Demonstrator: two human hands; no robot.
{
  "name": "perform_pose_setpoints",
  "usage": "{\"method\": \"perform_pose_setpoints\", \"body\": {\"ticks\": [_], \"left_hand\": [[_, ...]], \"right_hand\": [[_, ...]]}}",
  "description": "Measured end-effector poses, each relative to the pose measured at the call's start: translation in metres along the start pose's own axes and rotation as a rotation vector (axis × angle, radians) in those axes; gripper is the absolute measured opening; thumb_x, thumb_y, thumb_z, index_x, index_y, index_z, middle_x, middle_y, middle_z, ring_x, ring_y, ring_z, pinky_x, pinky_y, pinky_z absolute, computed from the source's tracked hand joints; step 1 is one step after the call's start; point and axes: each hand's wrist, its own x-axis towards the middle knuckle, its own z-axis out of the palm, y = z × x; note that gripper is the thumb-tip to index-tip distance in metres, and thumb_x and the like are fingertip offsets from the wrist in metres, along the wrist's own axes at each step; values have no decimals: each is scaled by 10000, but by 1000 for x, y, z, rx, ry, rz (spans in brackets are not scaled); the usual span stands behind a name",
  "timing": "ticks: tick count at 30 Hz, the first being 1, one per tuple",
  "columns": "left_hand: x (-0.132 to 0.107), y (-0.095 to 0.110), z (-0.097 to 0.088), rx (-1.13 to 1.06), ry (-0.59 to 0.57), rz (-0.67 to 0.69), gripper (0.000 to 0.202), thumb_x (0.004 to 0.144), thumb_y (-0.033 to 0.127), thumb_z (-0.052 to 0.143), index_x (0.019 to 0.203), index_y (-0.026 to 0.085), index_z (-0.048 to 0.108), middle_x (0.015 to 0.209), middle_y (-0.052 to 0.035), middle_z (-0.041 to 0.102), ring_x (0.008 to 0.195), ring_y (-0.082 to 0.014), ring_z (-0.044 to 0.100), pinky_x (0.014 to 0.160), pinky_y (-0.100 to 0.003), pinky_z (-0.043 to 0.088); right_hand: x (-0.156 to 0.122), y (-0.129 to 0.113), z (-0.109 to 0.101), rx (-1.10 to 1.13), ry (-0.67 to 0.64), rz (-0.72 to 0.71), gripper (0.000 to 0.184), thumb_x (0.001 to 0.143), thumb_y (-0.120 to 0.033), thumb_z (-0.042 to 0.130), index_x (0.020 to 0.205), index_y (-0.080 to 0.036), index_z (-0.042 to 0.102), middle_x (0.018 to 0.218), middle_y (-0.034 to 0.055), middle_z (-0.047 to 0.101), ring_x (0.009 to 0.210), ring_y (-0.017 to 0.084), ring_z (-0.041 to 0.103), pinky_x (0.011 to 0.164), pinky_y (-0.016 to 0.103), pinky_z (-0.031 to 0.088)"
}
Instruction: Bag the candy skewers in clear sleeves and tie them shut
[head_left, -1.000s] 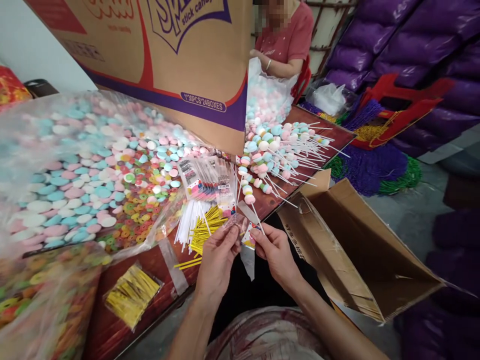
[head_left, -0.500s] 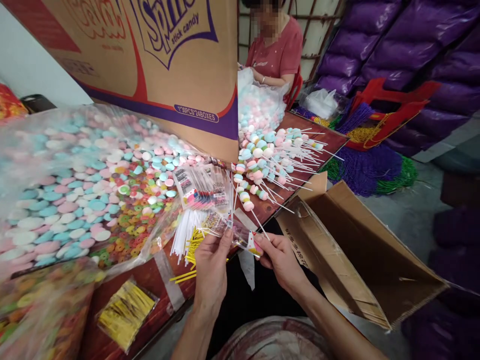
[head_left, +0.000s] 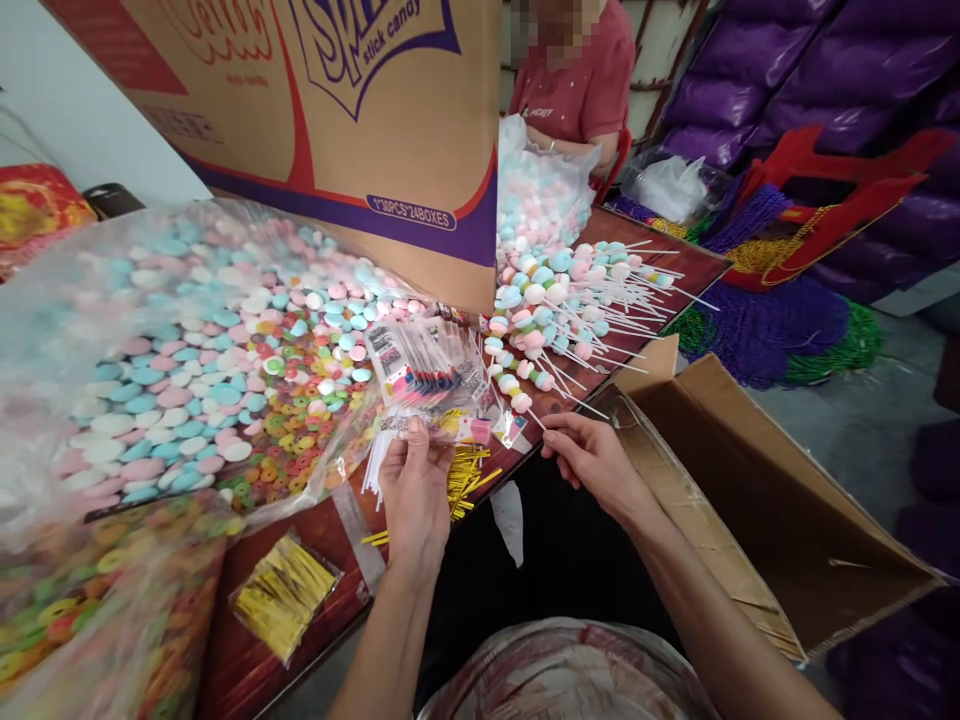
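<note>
Red table (head_left: pixel 241 662) under candy skewers (head_left: pixel 556 290); purple bags (head_left: pixel 847 70) beyond

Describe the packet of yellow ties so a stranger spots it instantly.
From the big carton, come down the red table to its near edge, left of the left hand. There lies the packet, right of the candy-ring bag. Its yellow ties sit inside clear plastic, unlike the loose ties by that hand.
</note>
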Motion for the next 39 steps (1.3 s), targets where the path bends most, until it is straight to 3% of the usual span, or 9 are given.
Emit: {"method": "perform_pose_setpoints", "body": {"ticks": [3,8,14,18,22,27,30,35,39], "left_hand": [[6,-1,0,-3,39,16,344,629,343,865,698,154,585,648,31,653,623,-91,609,655,-243,494],[15,-6,6,-46,78,10,328,649,322,849,713,157,572,656,22,654,632,-97,619,667,-257,483],[21,-13,13,-103,72,-25,296,634,235,844,731,164,573,673,16,662,645,-109,617,699,-287,488],[20,-12,11,-120,46,-20,265,679,262,827,746,163,591,695,30,654,658,-94,609,740,-286,487],[20,-8,7,-119,80,25,262,702,287,822,748,153,601,695,30,647,652,-87,602,728,-274,484],[24,-5,2,-128,116,43,237,725,270,809,750,148,607,702,24,651,659,-86,608,719,-268,493],[25,-5,2,-138,102,43,223,731,259,806,756,150,613,704,25,650,664,-80,605,720,-255,493],[26,6,0,-147,87,98,189,758,248,787,763,165,617,736,31,655,680,-76,603,698,-232,493],[29,23,-6,-171,105,165,190,780,267,775,753,158,622,753,32,651,702,-71,601,700,-215,496]], "right_hand": [[5,1,1,-77,-34,-38,273,817,-413,613,848,-150,678,552,-41,501,413,67,342,374,206,227],[-12,10,-2,-21,117,-71,285,846,-440,609,764,-168,629,556,-54,373,480,79,265,416,231,162],[-24,17,-1,-17,155,-94,283,900,-439,545,768,-189,561,586,-54,359,504,96,287,457,239,226],[-14,6,8,-480,186,-256,259,950,-346,467,772,-198,584,646,-8,500,575,134,423,532,259,295],[-3,-2,20,-1056,361,-422,134,924,-281,537,827,-201,586,841,68,602,734,199,548,548,283,289],[8,3,25,-1147,579,-423,172,891,-277,605,1030,-178,579,929,75,614,701,196,574,547,282,323],[15,4,21,-1136,524,-506,235,936,-234,546,1160,-231,617,956,60,657,674,176,598,567,283,349],[15,-3,20,-948,440,-862,266,990,-183,455,1069,-210,708,1081,87,731,945,198,658,781,312,418],[21,-20,31,-894,179,-1083,272,971,-147,478,1121,-213,695,1168,66,725,942,190,624,838,352,404]]}}
